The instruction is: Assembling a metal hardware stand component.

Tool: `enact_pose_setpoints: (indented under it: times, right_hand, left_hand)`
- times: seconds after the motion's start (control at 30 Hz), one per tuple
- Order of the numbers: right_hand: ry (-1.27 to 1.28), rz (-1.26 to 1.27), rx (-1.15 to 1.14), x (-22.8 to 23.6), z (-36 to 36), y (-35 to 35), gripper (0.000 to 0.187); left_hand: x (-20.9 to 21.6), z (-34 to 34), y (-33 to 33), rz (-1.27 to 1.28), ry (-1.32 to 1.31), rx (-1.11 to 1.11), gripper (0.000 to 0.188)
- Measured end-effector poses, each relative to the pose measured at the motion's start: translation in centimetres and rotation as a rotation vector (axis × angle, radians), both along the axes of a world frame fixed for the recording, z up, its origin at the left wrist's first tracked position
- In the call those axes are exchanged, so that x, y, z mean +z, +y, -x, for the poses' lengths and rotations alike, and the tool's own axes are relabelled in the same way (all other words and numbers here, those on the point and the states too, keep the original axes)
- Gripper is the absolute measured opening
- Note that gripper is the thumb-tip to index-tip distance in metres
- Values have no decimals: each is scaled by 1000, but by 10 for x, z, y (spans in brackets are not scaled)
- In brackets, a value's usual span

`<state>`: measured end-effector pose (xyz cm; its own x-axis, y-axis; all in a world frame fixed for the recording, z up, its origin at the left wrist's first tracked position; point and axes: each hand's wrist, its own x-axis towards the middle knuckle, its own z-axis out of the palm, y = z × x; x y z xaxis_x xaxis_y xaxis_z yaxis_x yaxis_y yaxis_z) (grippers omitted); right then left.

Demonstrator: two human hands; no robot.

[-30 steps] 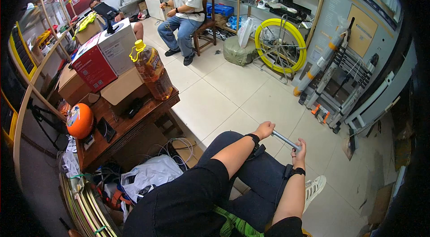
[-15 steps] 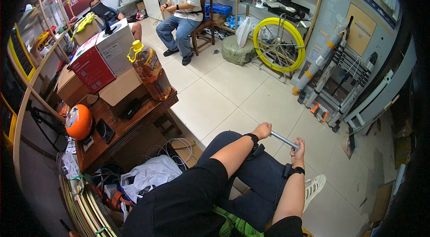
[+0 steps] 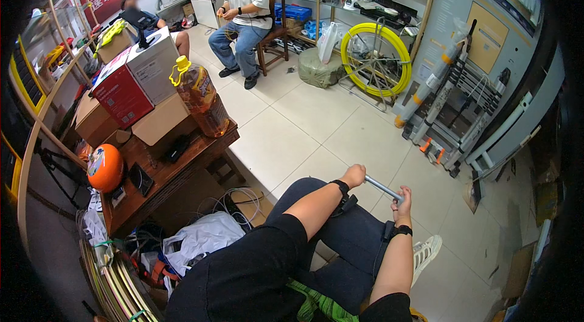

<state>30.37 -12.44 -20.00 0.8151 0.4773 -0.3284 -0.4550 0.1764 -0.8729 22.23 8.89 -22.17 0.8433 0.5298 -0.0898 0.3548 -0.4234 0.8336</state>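
A short silver-grey metal tube (image 3: 382,187) is held out above my knees, sloping down from left to right. My left hand (image 3: 353,176) is closed in a fist round its left end. Round the other end, the fingers of my right hand (image 3: 402,203) are curled, with the tube's tip close to the palm. The stretch between the two hands is bare. Dark bands circle both of my wrists. What the inner sides of my fingers touch is partly hidden.
At my left a brown wooden table (image 3: 149,197) carries boxes, an orange helmet-like object (image 3: 105,168) and a large bottle (image 3: 204,100). A yellow cable reel (image 3: 406,72) and a telescopic ladder (image 3: 453,106) stand ahead. A seated person (image 3: 249,3) works farther off; another sits behind.
Both hands and the tube stay in nearly the same pose. The whole view has shifted very slightly, and the person at the back left has raised their head.
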Motion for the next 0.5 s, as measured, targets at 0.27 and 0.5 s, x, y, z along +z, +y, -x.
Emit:
enact_pose_setpoints:
  times: [0.27, 0.5]
  right_hand:
    - [-6, 32, 9, 2, -2, 5, 21]
    - [1, 41, 37, 6, 2, 9, 21]
  left_hand:
    - [-8, -2, 7, -389, -14, -108, 19]
    - [-2, 6, 10, -340, -3, -79, 18]
